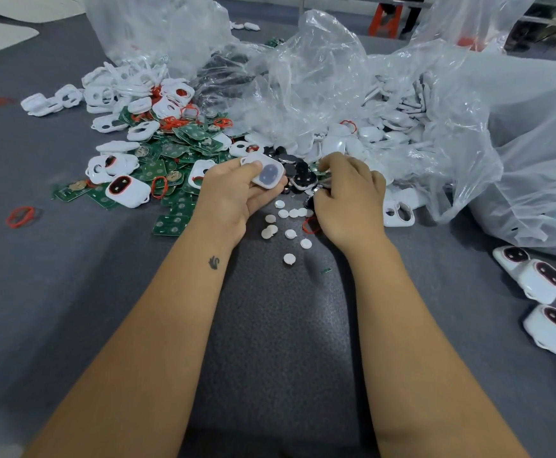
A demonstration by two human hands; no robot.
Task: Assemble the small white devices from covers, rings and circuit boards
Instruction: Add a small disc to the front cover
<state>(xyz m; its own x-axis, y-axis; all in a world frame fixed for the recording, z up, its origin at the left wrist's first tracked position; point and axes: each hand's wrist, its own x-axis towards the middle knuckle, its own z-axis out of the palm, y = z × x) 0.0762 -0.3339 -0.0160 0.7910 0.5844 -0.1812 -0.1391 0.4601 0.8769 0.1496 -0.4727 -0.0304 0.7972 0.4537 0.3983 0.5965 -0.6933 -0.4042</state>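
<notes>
Left hand (233,190) raised just above the grey tabletop (71,292), thumb and curled fingers grasping a white cover (267,170) with a dark oval window, tilted toward the camera. Cover at the fingertips, on the hand's right side, close to the other hand.

Far left: loose red ring (20,216) lying alone on the tabletop, well apart from the hand. Further right, a spread heap of green circuit boards (170,223) mixed with white covers and more red rings, reaching up to the left wrist. One assembled white device (128,190) with a red-rimmed dark window on the heap's near edge, left of the hand.

Between the two hands, nearer the camera: scattered small white discs (289,233) flat on the tabletop. Just beyond the fingertips, a cluster of black round parts (294,170).

Right hand (346,196) down at that black cluster, fingers curled and pinching something small and dark; exactly what, cannot tell. Red ring partly under its palm.

Behind and right of it: crumpled clear plastic bags (435,110) spilling more white covers. Near right edge: row of finished white devices (540,280) side by side, well apart from both hands.
</notes>
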